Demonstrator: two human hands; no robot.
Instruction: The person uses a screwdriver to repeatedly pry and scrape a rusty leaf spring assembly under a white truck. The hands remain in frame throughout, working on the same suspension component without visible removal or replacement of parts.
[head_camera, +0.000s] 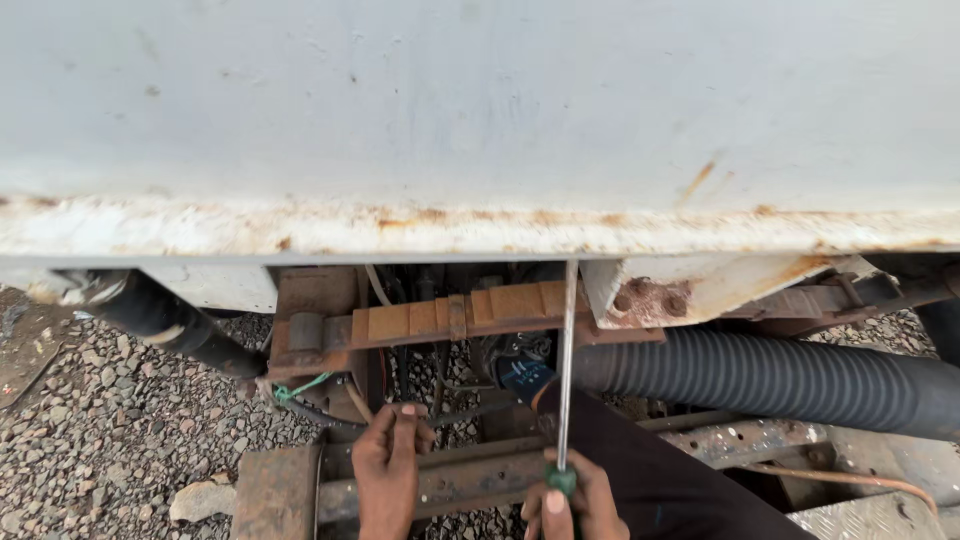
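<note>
Right hand (572, 508) clenched around the green handle of a long screwdriver (565, 370), thumb up along the grip. Shaft rising almost upright, tip lost under the rusted lower edge of the white body panel (480, 110). Left hand (388, 462) just beside, fingers curled over the top of a rusty frame rail (470, 482), gripping something thin and dark there; cannot tell exactly what. Dark sleeve running off to the lower right. Between and above the hands, a stack of rusty leaf-spring plates (450, 318) lying crosswise, clamped in the middle. Green wire (300, 387) knotted at the spring's left end. Ribbed black hose (780, 378) stretching away to the right, a smooth black pipe (170, 322) slanting to the left. Grey gravel (120, 420) on the ground beneath.
</note>
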